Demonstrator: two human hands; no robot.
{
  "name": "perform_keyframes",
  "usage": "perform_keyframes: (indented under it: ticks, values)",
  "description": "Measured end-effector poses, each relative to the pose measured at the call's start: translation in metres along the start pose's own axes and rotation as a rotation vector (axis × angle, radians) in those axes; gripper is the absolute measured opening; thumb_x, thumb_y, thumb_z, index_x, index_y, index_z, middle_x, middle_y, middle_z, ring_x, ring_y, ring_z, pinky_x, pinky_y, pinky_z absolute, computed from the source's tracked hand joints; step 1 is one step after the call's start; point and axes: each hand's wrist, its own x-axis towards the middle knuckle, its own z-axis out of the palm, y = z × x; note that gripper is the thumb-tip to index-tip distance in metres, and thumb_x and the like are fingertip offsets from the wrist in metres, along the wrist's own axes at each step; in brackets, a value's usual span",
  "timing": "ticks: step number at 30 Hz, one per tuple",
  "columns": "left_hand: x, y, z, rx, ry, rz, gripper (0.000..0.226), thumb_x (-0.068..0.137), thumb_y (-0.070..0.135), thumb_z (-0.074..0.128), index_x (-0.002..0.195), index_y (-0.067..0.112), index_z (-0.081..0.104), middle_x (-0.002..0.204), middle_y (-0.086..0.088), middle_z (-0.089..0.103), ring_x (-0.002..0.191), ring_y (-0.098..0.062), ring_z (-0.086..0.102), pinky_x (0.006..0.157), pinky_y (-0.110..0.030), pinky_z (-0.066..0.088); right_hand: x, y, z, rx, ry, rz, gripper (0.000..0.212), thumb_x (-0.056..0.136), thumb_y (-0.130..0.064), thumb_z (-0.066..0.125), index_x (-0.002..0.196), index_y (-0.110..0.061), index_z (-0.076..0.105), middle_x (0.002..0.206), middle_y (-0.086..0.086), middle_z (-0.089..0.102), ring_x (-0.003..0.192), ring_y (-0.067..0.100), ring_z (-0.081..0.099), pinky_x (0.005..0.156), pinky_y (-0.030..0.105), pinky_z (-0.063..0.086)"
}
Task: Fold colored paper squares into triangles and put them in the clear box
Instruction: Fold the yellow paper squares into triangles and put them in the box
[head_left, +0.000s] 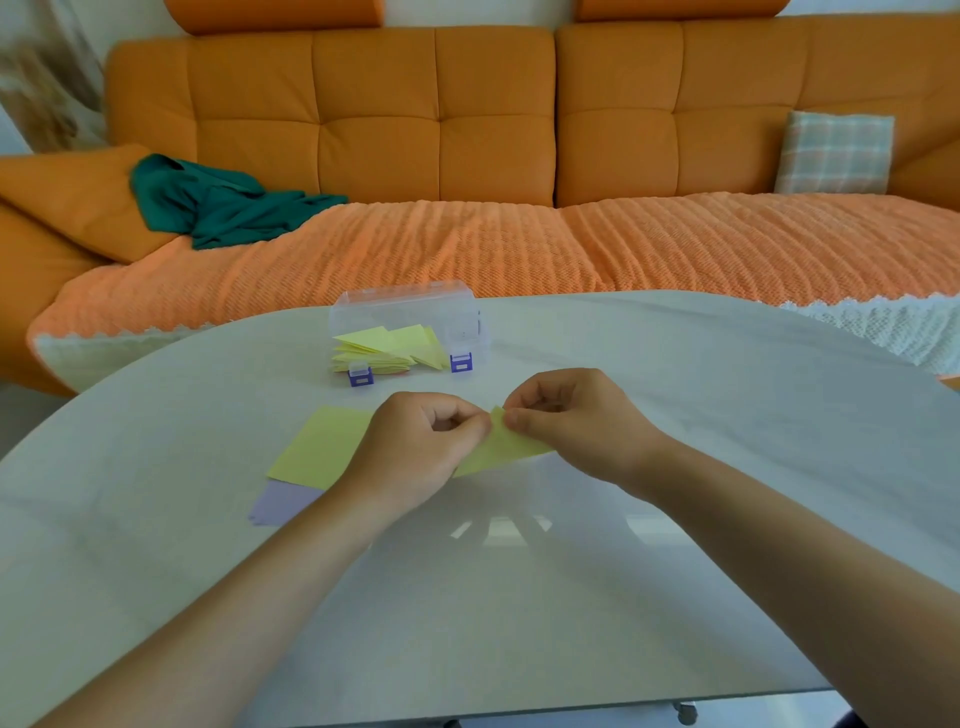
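Note:
A yellow paper (501, 448) is held just above the white table (675, 415), pinched at its top corner by both hands. My left hand (415, 452) grips it from the left and my right hand (576, 421) from the right, fingertips meeting at the corner. The paper looks folded, with its lower part hidden behind my left hand. To the left lies a stack of flat yellow squares (322, 447) over a purple sheet (283, 501). Behind my hands stands the clear box (467, 317) with purple latches, lid open, holding several folded yellow triangles (389, 345).
An orange sofa (467, 130) with a textured orange throw runs along the far side of the table. A green cloth (218, 202) lies on its left seat and a plaid cushion (836, 153) leans at the right. The table's near edge curves below my forearms.

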Motion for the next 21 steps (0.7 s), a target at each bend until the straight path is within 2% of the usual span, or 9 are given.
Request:
perform_keyframes:
  ticks: [2, 4, 7, 9, 10, 12, 15, 18, 21]
  values:
    - [-0.001, -0.001, 0.000, 0.068, -0.031, 0.053, 0.018, 0.087, 0.027, 0.068, 0.070, 0.027, 0.075, 0.050, 0.015, 0.056, 0.048, 0.001, 0.045, 0.051, -0.011, 0.035, -0.002, -0.001, 0.002, -0.014, -0.022, -0.009, 0.012, 0.088, -0.028, 0.072, 0.077, -0.028, 0.077, 0.074, -0.005, 0.073, 0.062, 0.004, 0.057, 0.053, 0.017, 0.044]
    - [-0.001, -0.002, -0.001, 0.096, -0.047, 0.080, 0.019, 0.087, 0.028, 0.067, 0.069, 0.026, 0.073, 0.047, 0.013, 0.050, 0.047, -0.001, 0.040, 0.049, -0.013, 0.032, -0.002, -0.002, 0.003, -0.017, -0.010, -0.022, 0.012, 0.087, -0.028, 0.073, 0.076, -0.027, 0.077, 0.072, -0.002, 0.073, 0.058, 0.003, 0.056, 0.049, 0.016, 0.043]
    - [-0.002, 0.002, -0.002, 0.096, -0.045, 0.062, 0.016, 0.082, 0.028, 0.065, 0.068, 0.027, 0.072, 0.051, 0.016, 0.060, 0.049, 0.000, 0.050, 0.052, -0.013, 0.039, -0.001, -0.002, 0.002, 0.012, 0.046, -0.008, 0.015, 0.087, -0.027, 0.073, 0.073, -0.027, 0.077, 0.066, -0.001, 0.068, 0.052, 0.005, 0.051, 0.043, 0.017, 0.039]
    - [-0.002, 0.005, -0.005, 0.088, -0.086, 0.014, 0.015, 0.076, 0.032, 0.059, 0.069, 0.027, 0.073, 0.064, 0.015, 0.071, 0.062, -0.007, 0.067, 0.066, -0.028, 0.057, 0.002, -0.002, 0.000, 0.049, 0.120, 0.010, 0.016, 0.088, -0.026, 0.072, 0.073, -0.026, 0.076, 0.071, 0.002, 0.071, 0.053, 0.006, 0.052, 0.044, 0.017, 0.039]
    - [-0.001, 0.006, -0.007, 0.090, -0.106, -0.003, 0.017, 0.074, 0.032, 0.057, 0.069, 0.027, 0.073, 0.069, 0.013, 0.074, 0.070, -0.012, 0.071, 0.075, -0.038, 0.060, 0.003, -0.001, -0.002, 0.069, 0.161, 0.018, 0.016, 0.088, -0.025, 0.073, 0.073, -0.025, 0.077, 0.072, 0.000, 0.072, 0.053, 0.004, 0.053, 0.044, 0.016, 0.039]
    - [0.001, 0.005, -0.012, 0.134, -0.133, -0.015, 0.016, 0.073, 0.032, 0.058, 0.069, 0.028, 0.073, 0.072, 0.012, 0.075, 0.075, -0.017, 0.072, 0.079, -0.047, 0.060, 0.006, -0.001, -0.004, 0.086, 0.229, 0.030, 0.016, 0.089, -0.023, 0.073, 0.073, -0.024, 0.076, 0.066, -0.010, 0.069, 0.049, -0.001, 0.052, 0.043, 0.013, 0.038]
    - [0.002, 0.001, -0.021, 0.234, -0.141, -0.019, 0.015, 0.074, 0.030, 0.059, 0.069, 0.029, 0.073, 0.070, 0.012, 0.074, 0.071, -0.014, 0.071, 0.076, -0.045, 0.059, 0.010, 0.000, -0.004, 0.086, 0.302, 0.030, 0.018, 0.089, -0.024, 0.072, 0.072, -0.025, 0.075, 0.057, -0.019, 0.061, 0.047, -0.003, 0.051, 0.042, 0.010, 0.035]
    - [0.007, -0.005, -0.026, 0.204, -0.012, 0.009, 0.016, 0.083, 0.027, 0.060, 0.075, 0.034, 0.072, 0.075, 0.015, 0.074, 0.072, -0.007, 0.068, 0.075, -0.043, 0.059, 0.012, -0.001, -0.003, 0.104, 0.292, 0.026, 0.016, 0.089, -0.025, 0.073, 0.073, -0.025, 0.076, 0.062, -0.019, 0.063, 0.052, -0.005, 0.053, 0.045, 0.009, 0.037]
    - [0.009, -0.006, -0.024, 0.066, 0.057, 0.047, 0.015, 0.082, 0.044, 0.061, 0.089, 0.038, 0.073, 0.088, 0.022, 0.072, 0.085, 0.003, 0.064, 0.077, -0.028, 0.053, 0.010, -0.001, 0.005, 0.144, 0.218, 0.032, 0.013, 0.088, -0.025, 0.075, 0.076, -0.023, 0.077, 0.064, -0.015, 0.065, 0.052, -0.003, 0.054, 0.047, 0.012, 0.040]
